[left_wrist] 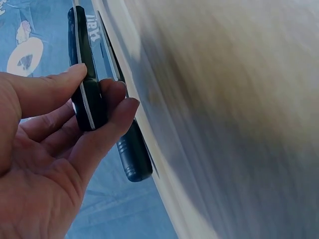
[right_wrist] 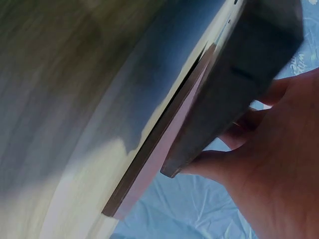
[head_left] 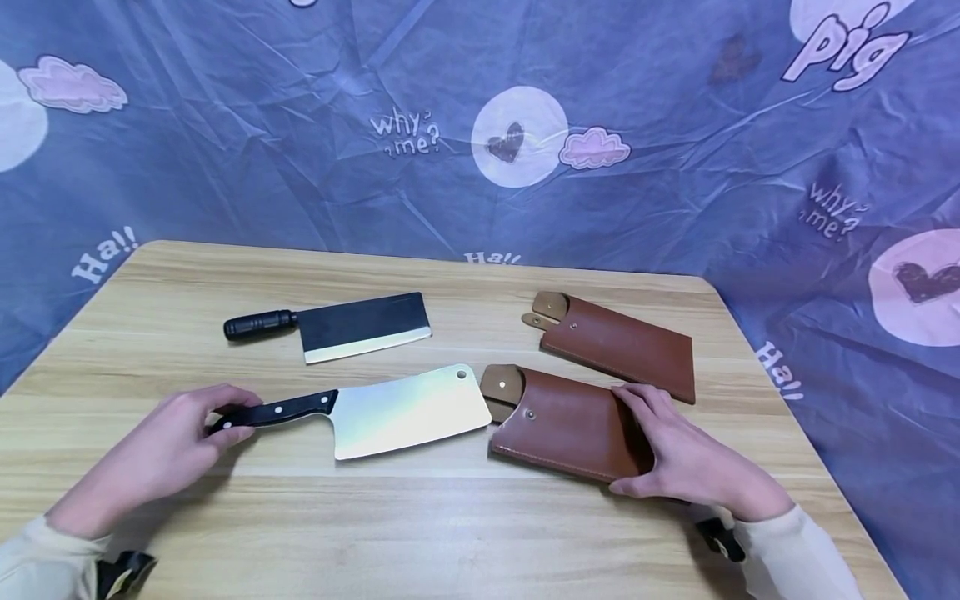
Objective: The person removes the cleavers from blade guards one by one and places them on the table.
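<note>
My left hand (head_left: 176, 442) pinches the rear of the black riveted handle of a silver cleaver (head_left: 408, 414). In the left wrist view the thumb and fingertips close round that handle (left_wrist: 89, 107). The blade points right, its hole-pierced front end beside the snap flap of a brown leather knife sheath (head_left: 573, 429). Whether the blade touches the flap I cannot tell. My right hand (head_left: 678, 454) grips this sheath near its right end, thumb on the near edge and fingers over the far edge. In the right wrist view the sheath (right_wrist: 234, 84) is raised off the table, tilted.
Behind the silver cleaver lies a second cleaver (head_left: 363, 325) with a dark blade and a black ribbed handle. A second brown sheath (head_left: 630, 346) lies at the back right, its strap to the left. A printed blue cloth (head_left: 300, 167) hangs behind the wooden table (head_left: 450, 533).
</note>
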Tool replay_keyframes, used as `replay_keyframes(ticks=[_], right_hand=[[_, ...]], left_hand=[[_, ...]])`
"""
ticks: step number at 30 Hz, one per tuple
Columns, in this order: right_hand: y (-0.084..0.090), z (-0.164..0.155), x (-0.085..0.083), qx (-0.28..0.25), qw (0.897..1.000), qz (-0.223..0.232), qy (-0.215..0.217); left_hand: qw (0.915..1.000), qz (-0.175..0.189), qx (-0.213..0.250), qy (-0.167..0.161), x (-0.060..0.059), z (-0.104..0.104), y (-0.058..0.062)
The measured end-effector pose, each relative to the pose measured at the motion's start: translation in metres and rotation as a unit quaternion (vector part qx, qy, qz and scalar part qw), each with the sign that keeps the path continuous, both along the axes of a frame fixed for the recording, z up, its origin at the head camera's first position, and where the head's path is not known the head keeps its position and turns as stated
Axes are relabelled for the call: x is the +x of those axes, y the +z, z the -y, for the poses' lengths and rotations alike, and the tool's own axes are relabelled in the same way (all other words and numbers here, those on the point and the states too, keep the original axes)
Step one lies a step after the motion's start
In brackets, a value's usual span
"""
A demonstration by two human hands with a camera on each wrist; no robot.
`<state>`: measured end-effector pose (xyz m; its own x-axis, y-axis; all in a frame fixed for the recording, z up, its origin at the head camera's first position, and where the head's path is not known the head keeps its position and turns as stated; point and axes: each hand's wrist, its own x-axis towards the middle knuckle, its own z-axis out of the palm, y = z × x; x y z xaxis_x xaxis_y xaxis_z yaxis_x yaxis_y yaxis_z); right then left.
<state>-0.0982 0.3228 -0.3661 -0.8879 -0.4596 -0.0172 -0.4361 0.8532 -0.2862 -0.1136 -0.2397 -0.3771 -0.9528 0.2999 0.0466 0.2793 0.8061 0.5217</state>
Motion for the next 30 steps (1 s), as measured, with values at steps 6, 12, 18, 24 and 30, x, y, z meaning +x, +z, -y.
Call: replay_keyframes(ticks=[6,12,18,24,30], right_hand=[[0.002,-0.007,0.004,0.001,1.000,0.010,-0.014],[0.002,-0.013,0.009,-0.005,0.999,0.023,-0.029],[0.002,-0.019,0.012,-0.006,0.999,0.023,-0.038],[0.002,-0.023,0.014,-0.004,0.999,0.016,-0.042],[-0.002,-0.024,0.014,-0.009,0.999,0.020,-0.038]], left_hand=[[0.9999,0.001,0.002,0.011,0.002,0.007,0.000],[0.9998,-0.016,-0.004,0.010,0.001,0.017,0.001],[0.9993,-0.034,-0.014,-0.001,0.000,0.025,-0.004],[0.9982,-0.050,-0.032,-0.009,-0.001,0.027,-0.005],[0.9986,-0.034,-0.036,-0.017,-0.003,0.024,-0.004]])
